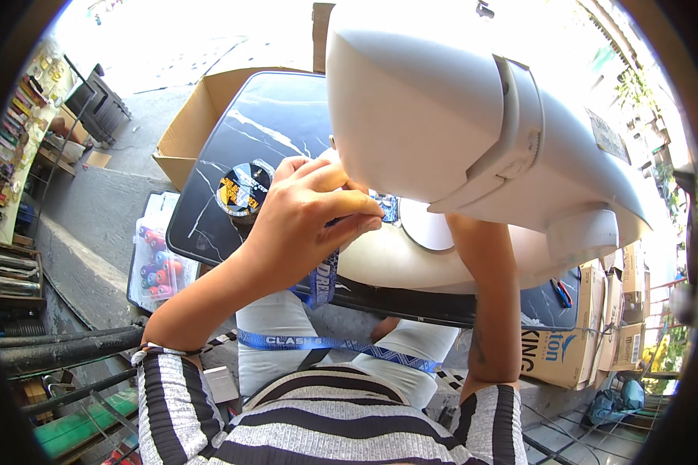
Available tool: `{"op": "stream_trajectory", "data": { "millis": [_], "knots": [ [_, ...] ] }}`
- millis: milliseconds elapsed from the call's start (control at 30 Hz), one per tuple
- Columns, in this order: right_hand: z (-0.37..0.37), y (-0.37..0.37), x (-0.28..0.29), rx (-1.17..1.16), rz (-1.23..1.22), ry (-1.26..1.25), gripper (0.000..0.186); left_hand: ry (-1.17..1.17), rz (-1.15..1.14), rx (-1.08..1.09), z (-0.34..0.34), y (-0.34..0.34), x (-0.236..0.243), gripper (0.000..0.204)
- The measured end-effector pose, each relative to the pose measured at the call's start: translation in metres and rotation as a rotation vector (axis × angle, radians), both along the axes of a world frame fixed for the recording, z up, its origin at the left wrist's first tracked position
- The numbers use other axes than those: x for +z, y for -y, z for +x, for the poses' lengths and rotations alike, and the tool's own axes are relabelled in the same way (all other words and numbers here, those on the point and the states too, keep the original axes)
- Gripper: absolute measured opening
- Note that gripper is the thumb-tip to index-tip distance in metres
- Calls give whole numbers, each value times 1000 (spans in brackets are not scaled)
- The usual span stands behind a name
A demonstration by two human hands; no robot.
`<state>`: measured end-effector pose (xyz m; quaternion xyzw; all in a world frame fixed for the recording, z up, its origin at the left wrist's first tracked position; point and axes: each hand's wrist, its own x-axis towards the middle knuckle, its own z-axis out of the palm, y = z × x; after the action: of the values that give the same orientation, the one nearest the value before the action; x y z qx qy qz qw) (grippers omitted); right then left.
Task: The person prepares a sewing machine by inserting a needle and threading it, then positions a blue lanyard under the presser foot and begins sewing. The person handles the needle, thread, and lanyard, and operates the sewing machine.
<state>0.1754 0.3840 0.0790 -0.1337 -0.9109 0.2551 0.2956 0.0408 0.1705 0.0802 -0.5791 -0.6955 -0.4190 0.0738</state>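
1. A large white moulded plastic panel (457,116), smooth, glossy and curved, with a raised strap-like band across it, is seen filling the upper middle and right of the view above the bench.
2. The bench (271,124) is topped with a dark slab veined in white like marble, with rounded corners; the panel's lower cream-coloured edge is rested over it.
3. An open brown cardboard box (190,128) is placed behind the bench at the left, and more printed cartons (566,349) are stacked at the right.
4. The left hand (310,221) is raised in front of the panel's lower left edge, wrist bent, fingers curled and pinched together on a blue printed strap (322,283), which is hung down from the grip towards the lap.
5. The right forearm is stretched straight up beneath the panel; the right hand is hidden behind it, so its state cannot be told.
6. A round roll of tape (242,190) with a black and yellow label is laid on the bench just left of the left hand.
7. A clear plastic case (157,260) of coloured pieces is set below the bench's left edge.
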Motion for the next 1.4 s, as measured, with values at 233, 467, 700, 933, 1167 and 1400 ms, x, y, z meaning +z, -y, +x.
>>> {"op": "stream_trajectory", "data": {
  "millis": [233,467,700,933,1167,1400],
  "knots": [
    [-7,-15,10,58,30,5,20,3,-56,-59,-4,6,3,9],
    [-45,-29,22,193,79,73,20,-34,-59,11,9,21,-5,19],
    [-58,-27,28,284,71,173,20,-14,1,33,10,23,-18,17],
    [-51,-26,27,310,77,210,21,-112,51,39,5,19,-27,17],
    [-50,-27,29,340,86,229,21,-173,79,19,1,18,-29,17],
    [-46,-32,27,361,72,273,22,-153,137,17,2,15,-33,17]
  ]
}}
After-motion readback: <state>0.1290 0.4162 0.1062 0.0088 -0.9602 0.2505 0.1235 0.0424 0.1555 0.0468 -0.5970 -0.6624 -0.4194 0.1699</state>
